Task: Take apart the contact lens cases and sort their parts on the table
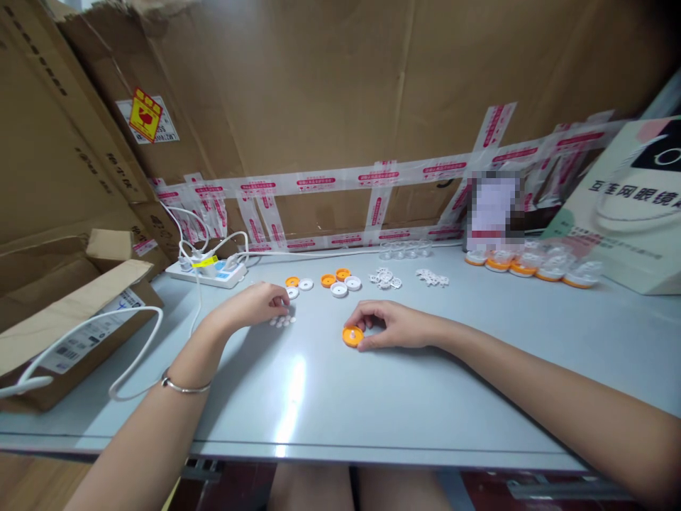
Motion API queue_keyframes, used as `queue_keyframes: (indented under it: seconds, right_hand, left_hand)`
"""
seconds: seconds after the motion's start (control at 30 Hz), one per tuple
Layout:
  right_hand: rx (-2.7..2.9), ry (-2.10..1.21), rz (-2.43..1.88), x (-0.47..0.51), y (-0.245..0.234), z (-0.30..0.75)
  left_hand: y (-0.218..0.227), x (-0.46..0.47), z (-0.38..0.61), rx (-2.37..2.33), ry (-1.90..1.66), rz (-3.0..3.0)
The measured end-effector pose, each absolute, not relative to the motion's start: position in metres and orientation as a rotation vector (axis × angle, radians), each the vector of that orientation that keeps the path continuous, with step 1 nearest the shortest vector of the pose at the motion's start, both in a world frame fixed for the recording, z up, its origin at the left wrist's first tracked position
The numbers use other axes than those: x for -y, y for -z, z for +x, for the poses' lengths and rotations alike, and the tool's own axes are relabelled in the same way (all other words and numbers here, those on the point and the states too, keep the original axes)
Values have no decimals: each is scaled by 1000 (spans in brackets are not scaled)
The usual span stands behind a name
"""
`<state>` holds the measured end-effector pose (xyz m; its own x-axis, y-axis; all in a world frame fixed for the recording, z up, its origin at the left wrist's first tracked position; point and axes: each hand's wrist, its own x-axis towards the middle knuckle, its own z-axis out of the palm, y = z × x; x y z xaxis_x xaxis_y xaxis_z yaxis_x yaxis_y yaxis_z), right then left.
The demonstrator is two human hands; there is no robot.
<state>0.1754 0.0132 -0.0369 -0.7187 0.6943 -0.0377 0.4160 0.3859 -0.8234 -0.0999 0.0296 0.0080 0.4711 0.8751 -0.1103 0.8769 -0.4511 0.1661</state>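
My right hand (391, 324) rests on the grey table (319, 397) with its fingers curled round a small orange round cap (352, 336). My left hand (262, 303) lies to the left, its fingertips pinched together over a little cluster of small white discs (282, 321); what sits between the fingers is too small to name. A silver bangle (185, 387) circles my left wrist. Behind the hands lie loose orange and white caps (335, 282) and two heaps of small white toothed parts (385, 278).
A white power strip (210, 271) with cables sits at the back left, beside open cardboard boxes (69, 326). Assembled clear and orange pieces (532, 264) line the back right, in front of a paper bag (628, 213). Taped cardboard walls the rear.
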Motion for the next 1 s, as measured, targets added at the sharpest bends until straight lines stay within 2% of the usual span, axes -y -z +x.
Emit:
queue_keyframes:
  seconds: [0.1, 0.27, 0.6, 1.0]
  right_hand:
    - [2340, -1246, -976, -13, 36, 175]
    - [2333, -1247, -937, -15, 38, 176]
    - [2342, -1205, -910, -18, 43, 176]
    - [2323, -1206, -901, -19, 45, 176]
  left_hand:
    - [-5, -23, -85, -1455, -208, 2677]
    - [8, -4, -42, -929, -471, 2956]
    - [33, -7, -28, -761, -514, 3243]
    - [21, -7, -28, -286, -535, 3561]
